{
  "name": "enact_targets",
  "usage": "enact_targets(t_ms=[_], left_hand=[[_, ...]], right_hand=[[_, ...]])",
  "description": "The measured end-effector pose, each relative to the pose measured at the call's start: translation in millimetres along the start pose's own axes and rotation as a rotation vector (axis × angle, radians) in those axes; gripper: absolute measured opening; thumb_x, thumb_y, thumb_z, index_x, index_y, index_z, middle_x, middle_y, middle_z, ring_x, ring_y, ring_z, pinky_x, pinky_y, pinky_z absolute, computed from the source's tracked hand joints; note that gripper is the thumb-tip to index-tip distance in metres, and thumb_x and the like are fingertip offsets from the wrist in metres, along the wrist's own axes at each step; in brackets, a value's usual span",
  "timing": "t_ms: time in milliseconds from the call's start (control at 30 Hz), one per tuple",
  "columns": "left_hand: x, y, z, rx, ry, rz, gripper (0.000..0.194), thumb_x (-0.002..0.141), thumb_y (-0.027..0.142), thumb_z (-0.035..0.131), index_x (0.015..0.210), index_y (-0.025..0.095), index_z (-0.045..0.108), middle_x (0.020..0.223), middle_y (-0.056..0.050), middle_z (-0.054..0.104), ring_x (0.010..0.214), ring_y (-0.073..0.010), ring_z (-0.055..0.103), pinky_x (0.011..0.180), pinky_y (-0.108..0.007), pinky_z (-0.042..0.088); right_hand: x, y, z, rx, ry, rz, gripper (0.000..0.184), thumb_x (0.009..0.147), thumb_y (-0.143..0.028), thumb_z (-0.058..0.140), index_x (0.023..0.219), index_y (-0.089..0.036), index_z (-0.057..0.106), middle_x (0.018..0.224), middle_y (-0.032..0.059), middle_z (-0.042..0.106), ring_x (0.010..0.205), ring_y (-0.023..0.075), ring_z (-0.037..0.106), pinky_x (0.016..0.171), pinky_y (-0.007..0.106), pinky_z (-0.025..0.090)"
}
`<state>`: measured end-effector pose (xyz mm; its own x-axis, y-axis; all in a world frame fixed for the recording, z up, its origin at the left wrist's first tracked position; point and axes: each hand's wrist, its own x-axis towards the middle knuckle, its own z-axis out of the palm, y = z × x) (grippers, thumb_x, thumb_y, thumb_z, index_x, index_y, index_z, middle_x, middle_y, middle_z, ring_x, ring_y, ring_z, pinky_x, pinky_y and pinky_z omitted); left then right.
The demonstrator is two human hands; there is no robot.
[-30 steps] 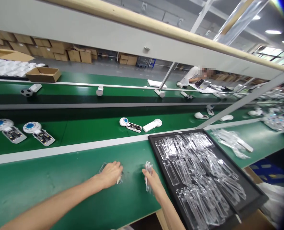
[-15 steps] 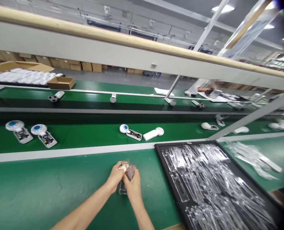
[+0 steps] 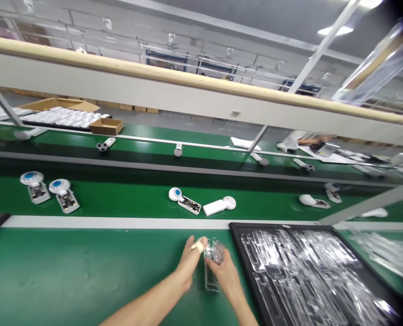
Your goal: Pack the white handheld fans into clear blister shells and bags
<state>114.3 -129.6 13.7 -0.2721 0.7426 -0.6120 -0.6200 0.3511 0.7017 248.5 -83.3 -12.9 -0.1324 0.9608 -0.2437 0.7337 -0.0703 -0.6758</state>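
Between my hands, over the green worktop, is a small bunch of clear plastic frames (image 3: 212,283), standing lengthwise away from me. My right hand (image 3: 226,271) is closed around their right side, thumb across the front. My left hand (image 3: 191,258) is at their upper left edge, its fingertips pinched there; a finger has a pale yellowish wrap. How many frames I hold cannot be made out. Just to the right lies a black tray (image 3: 247,271) filled with similar clear plastic frames (image 3: 289,267).
On the green belt (image 3: 102,199) beyond lie white handheld devices, some with bare circuit boards (image 3: 189,205), one white side up (image 3: 215,207). A slanted metal post (image 3: 367,203) rises at right. More clear plastic (image 3: 385,251) lies beyond the tray. A co-worker's arm (image 3: 308,141) shows far off.
My view has shifted, and both hands with the clear frames have moved right, nearer the tray. My hands are slightly further apart, showing more of the frames.
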Motion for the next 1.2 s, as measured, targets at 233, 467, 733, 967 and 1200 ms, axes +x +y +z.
enact_targets(t_ms=[233, 467, 733, 967, 1200], left_hand=[[76, 84, -52.9, 0.184, 0.328, 0.221, 0.080, 0.081, 0.046, 0.057, 0.142, 0.015, 0.017, 0.131, -0.019, 0.046, 0.107, -0.0235, 0.056, 0.071, -0.028, 0.051], [140, 137, -73.3, 0.321, 0.351, 0.110, 0.066, 0.077, 0.046, 0.063, 0.129, 0.012, 0.039, 0.103, -0.015, 0.062, 0.071, -0.0191, 0.063, 0.055, -0.033, 0.054], [142, 140, -72.9, 0.324, 0.354, 0.277, 0.035, 0.069, 0.033, 0.068, 0.095, 0.013, 0.057, 0.075, -0.003, 0.061, 0.058, -0.0127, 0.058, 0.051, -0.024, 0.049], [70, 143, -61.0, 0.267, 0.339, 0.556, 0.069, 0.058, 0.040, 0.077, 0.119, 0.022, 0.048, 0.106, -0.004, 0.059, 0.090, -0.0184, 0.058, 0.071, -0.026, 0.047], [23, 141, -64.2, 0.084, 0.158, 0.498, 0.056, 0.060, 0.046, 0.076, 0.104, 0.020, 0.053, 0.090, -0.001, 0.059, 0.076, -0.0163, 0.057, 0.067, -0.028, 0.044]], right_hand=[[27, 36, -22, -0.412, 0.251, -0.126, 0.058, 0.075, -0.039, 0.055, 0.121, -0.005, 0.046, 0.110, 0.0247, 0.057, 0.105, 0.0405, 0.054, 0.084, 0.048, 0.043], [23, 89, 1, -0.621, 0.437, -0.484, 0.047, 0.094, -0.034, 0.024, 0.134, -0.013, 0.036, 0.122, 0.0210, 0.053, 0.103, 0.0320, 0.059, 0.061, 0.034, 0.053], [17, 79, -30, -0.668, 0.465, -0.517, 0.045, 0.096, -0.037, 0.025, 0.115, -0.016, 0.059, 0.094, 0.0129, 0.066, 0.078, 0.0228, 0.065, 0.057, 0.029, 0.052], [14, 58, -56, -0.503, 0.178, -0.142, 0.042, 0.088, -0.031, 0.033, 0.112, -0.017, 0.065, 0.094, 0.0131, 0.066, 0.075, 0.0236, 0.065, 0.066, 0.033, 0.049], [13, 38, -89, -0.327, 0.155, -0.206, 0.037, 0.083, -0.038, 0.036, 0.094, -0.022, 0.067, 0.093, 0.0081, 0.067, 0.082, 0.0224, 0.065, 0.072, 0.030, 0.049]])
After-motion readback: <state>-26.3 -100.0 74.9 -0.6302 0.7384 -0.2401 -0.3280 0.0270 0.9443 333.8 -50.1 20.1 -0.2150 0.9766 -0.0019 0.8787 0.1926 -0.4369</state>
